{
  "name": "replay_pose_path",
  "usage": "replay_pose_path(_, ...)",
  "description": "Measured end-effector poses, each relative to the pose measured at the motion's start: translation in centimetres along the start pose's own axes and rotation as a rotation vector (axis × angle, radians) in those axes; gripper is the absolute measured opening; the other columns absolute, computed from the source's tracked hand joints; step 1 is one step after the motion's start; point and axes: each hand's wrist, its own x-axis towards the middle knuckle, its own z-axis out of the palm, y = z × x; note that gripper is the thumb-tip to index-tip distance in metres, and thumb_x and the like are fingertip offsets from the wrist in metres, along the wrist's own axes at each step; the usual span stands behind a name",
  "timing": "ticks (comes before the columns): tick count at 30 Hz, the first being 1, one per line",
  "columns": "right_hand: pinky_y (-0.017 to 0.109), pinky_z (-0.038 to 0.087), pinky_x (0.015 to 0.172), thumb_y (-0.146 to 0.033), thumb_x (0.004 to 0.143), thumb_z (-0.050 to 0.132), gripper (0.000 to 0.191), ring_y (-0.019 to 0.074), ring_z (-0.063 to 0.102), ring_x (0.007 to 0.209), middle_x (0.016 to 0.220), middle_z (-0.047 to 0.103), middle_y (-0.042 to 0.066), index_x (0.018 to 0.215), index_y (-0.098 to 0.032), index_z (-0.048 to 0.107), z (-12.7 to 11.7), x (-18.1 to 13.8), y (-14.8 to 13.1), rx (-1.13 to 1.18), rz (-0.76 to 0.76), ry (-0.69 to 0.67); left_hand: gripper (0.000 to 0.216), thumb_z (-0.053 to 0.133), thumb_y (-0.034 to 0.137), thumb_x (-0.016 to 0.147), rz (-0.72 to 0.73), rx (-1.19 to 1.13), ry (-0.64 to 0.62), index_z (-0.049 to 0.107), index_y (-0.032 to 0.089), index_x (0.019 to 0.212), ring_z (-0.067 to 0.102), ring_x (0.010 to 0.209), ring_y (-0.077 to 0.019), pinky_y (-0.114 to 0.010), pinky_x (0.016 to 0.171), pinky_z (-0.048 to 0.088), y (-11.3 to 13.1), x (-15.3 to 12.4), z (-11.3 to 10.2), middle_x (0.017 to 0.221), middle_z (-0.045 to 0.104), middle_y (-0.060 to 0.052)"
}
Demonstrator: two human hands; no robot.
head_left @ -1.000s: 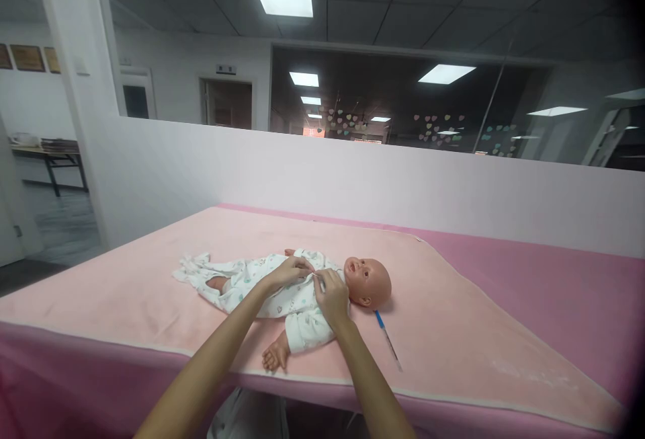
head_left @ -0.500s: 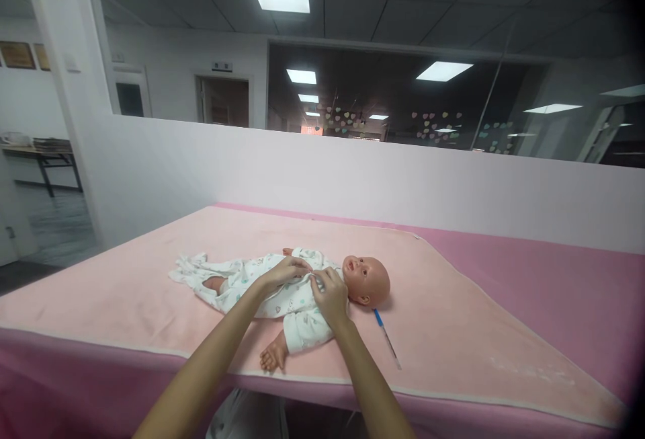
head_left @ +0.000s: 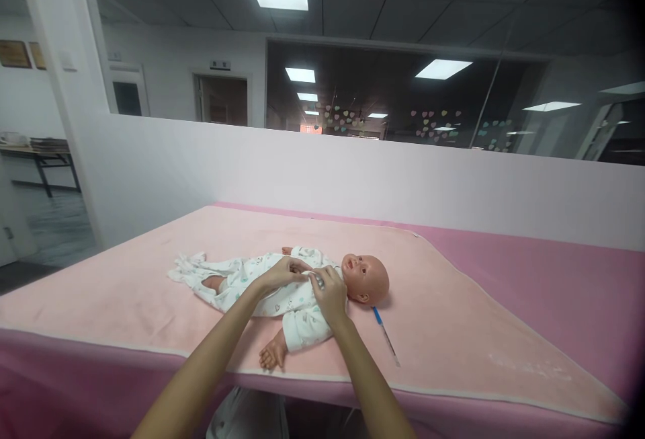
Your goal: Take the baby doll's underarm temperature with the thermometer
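A baby doll (head_left: 370,279) lies on its back with its head to the right. It wears a white printed romper (head_left: 279,304), and one bare leg shows through an opening in the garment at the left. Over the doll's chest, my left hand (head_left: 283,272) pinches the front edge of the romper. Close beside it, my right hand (head_left: 330,293) has its fingers closed on the same cloth. The fingertips of both hands nearly meet, and the small spot between them is too fine to make out.
A thermometer with a blue end (head_left: 387,336) lies near the doll's head. Under the doll a pink blanket (head_left: 453,331) covers the table, its edge hanging at the front. A low white partition (head_left: 353,173) stands behind, with a window above it.
Both hands stay at the chest of the romper, with only small finger shifts. The doll and the thermometer lie as before; the view has tilted very slightly.
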Motion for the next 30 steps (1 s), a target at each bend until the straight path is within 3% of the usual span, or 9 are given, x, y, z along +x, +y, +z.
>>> replay_pose_path(4, 0.023, 0.036, 0.067, -0.027, 0.086, 0.043, 0.020, 0.0144, 0.053, 0.077, 0.080, 0.059, 0.003, 0.087, -0.020, 0.061, -0.1, 0.0, 0.0, 0.026, 0.004, -0.011, 0.035, 0.066, 0.034, 0.063, -0.005, -0.006, 0.099, 0.066, 0.012, 0.091, 0.044, 0.062, -0.0116, -0.023, 0.057, 0.033, -0.7, -0.2, 0.3, 0.062, 0.053, 0.000)
replay_pose_path(15, 0.022, 0.033, 0.058, -0.027, 0.082, 0.046, 0.011, 0.0131, 0.051, 0.065, 0.070, 0.057, 0.000, 0.077, -0.018, 0.051, 0.3, 0.0, 0.2, 0.062, 0.067, 0.023, 0.028, 0.064, 0.035, 0.067, 0.061, 0.019, 0.060, 0.067, 0.013, 0.084, 0.047, 0.063, -0.0121, -0.023, 0.058, 0.035, -1.4, 0.1, -0.1, 0.063, 0.054, 0.000)
replay_pose_path(23, 0.021, 0.034, 0.060, -0.023, 0.083, 0.044, 0.013, 0.0131, 0.051, 0.069, 0.073, 0.058, 0.001, 0.076, -0.019, 0.054, 0.1, 0.1, 0.0, 0.086, 0.058, 0.008, 0.028, 0.061, 0.031, 0.071, 0.084, -0.009, 0.023, 0.067, 0.016, 0.094, 0.055, 0.084, -0.0175, -0.027, 0.076, 0.040, -1.6, 0.1, 0.1, 0.088, 0.066, -0.005)
replay_pose_path(30, 0.023, 0.037, 0.066, -0.021, 0.079, 0.047, 0.016, 0.0150, 0.053, 0.076, 0.080, 0.059, 0.002, 0.088, -0.022, 0.060, 0.2, 0.0, 0.1, 0.085, 0.040, -0.006, 0.029, 0.064, 0.029, 0.067, 0.064, 0.039, 0.077, 0.067, 0.014, 0.091, 0.045, 0.060, -0.0108, -0.022, 0.056, 0.034, -1.8, 0.2, 0.1, 0.062, 0.054, 0.001)
